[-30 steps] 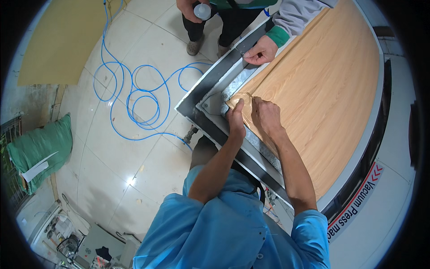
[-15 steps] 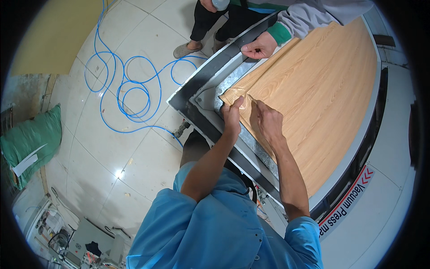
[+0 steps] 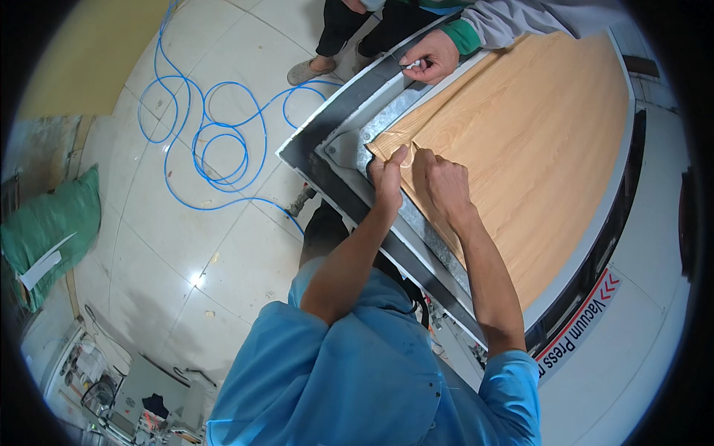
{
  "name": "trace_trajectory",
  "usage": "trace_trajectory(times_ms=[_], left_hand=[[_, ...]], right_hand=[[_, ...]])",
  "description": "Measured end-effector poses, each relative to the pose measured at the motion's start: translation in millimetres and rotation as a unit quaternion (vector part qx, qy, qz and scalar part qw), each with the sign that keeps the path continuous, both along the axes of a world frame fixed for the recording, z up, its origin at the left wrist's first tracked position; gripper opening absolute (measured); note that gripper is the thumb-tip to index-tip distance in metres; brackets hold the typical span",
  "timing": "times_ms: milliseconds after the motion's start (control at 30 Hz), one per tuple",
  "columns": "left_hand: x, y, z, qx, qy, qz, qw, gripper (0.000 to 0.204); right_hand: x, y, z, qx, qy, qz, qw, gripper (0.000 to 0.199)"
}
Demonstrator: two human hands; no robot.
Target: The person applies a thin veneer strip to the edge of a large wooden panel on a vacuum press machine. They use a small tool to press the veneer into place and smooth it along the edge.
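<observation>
Left hand (image 3: 388, 172) curled at the near corner of the wood sheet (image 3: 520, 149), fingers bent, thumb and fingertips pinching the sheet's edge where it meets the metal tray (image 3: 387, 123). Right hand (image 3: 440, 178) just beside it, resting knuckles-up on the wood sheet, fingers half-bent and pressed together, the tips nipping a thin lifted lip of the sheet at the corner. Both hands closed on the same corner, almost touching each other; how hard the grip is, cannot tell.

Wood sheet lying flat, pale with a long grain, filling the tray of the press table (image 3: 595, 245) and running away from the corner toward the far right. Grey frame (image 3: 327, 126) around the tray, its corner pointing toward the tiled floor (image 3: 186, 245).

At the far edge, another person's hand (image 3: 430, 58), in a grey sleeve with a green cuff, fingers closed on the tray rim. Blue hose (image 3: 216, 141) looped on the floor, well apart from the table. Green sack (image 3: 48, 223) at the left.
</observation>
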State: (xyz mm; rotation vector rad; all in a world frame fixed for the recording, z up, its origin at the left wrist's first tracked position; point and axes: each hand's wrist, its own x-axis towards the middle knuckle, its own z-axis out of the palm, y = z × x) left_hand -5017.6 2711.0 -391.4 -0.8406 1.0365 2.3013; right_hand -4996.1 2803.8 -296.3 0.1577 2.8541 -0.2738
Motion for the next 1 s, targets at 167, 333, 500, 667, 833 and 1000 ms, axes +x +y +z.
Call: trace_trajectory(times_ms=[167,333,500,667,833,1000], left_hand=[[0,-1,3,0.007,-0.009,0.001,1.0,0.036],[-1,-2,3,0.006,-0.015,-0.013,1.0,0.038],[-2,-1,3,-0.012,-0.005,-0.014,1.0,0.038],[-3,-2,5,-0.005,-0.014,-0.005,1.0,0.038],[-2,-2,2,-0.011,-0.027,-0.012,1.0,0.037],[-1,0,0,-0.018,-0.013,0.003,1.0,0.032]], right_hand=[[-9,2,-2,0.018,-0.02,-0.002,1.0,0.011],[-16,8,-1,0.009,-0.06,-0.003,0.998,0.015],[-18,5,1,0.059,-0.1,0.026,0.993,0.028],[-15,6,7,0.075,-0.125,0.017,0.989,0.019],[0,18,9,0.101,-0.177,0.038,0.978,0.021],[38,36,11,0.089,-0.184,0.019,0.979,0.024]])
